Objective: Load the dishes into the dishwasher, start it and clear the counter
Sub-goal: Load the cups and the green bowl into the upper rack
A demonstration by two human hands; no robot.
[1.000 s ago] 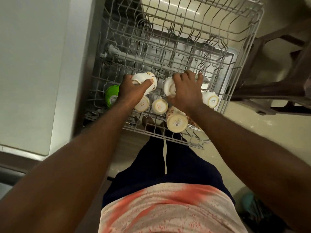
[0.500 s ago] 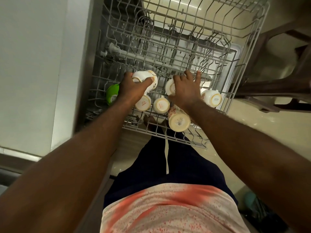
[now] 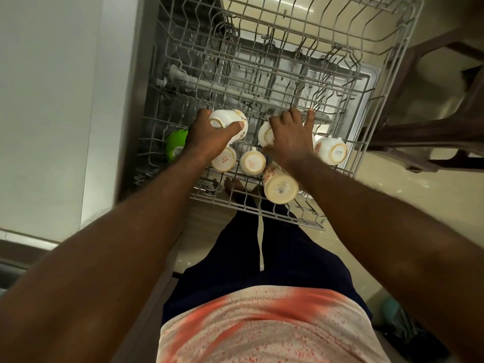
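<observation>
There are seven cups in the wire rack [image 3: 387, 74]: six pale ones and one green cup [image 3: 176, 144]. Two hands are in the rack. The left hand [image 3: 207, 137] holds the tilted cup [image 3: 233, 121] in the middle of the frame, with its fingers [image 3: 203, 113] and thumb curled round the cup. The right hand [image 3: 290, 137] lies on top of the covered cup [image 3: 265, 133], just right of the middle. Its fingers [image 3: 310, 115] are spread and reach to the wires. I cannot tell if it grips that cup.

Below the hands, two small cups [image 3: 252, 161] and a tall cup [image 3: 280, 186] stand bottom up. One more pale cup [image 3: 331, 151] sits at the right side of the rack. The green cup is at the left side.

Half a second ago both hands were on the same two cups. The right hand's fingers are spread a bit wider now.

The rack is pulled out of the dishwasher [image 3: 372, 74], above a pale floor [image 3: 419, 205]. A white panel [image 3: 52, 100] fills the left of the frame. A brown chair [image 3: 432, 132] stands at the right.
</observation>
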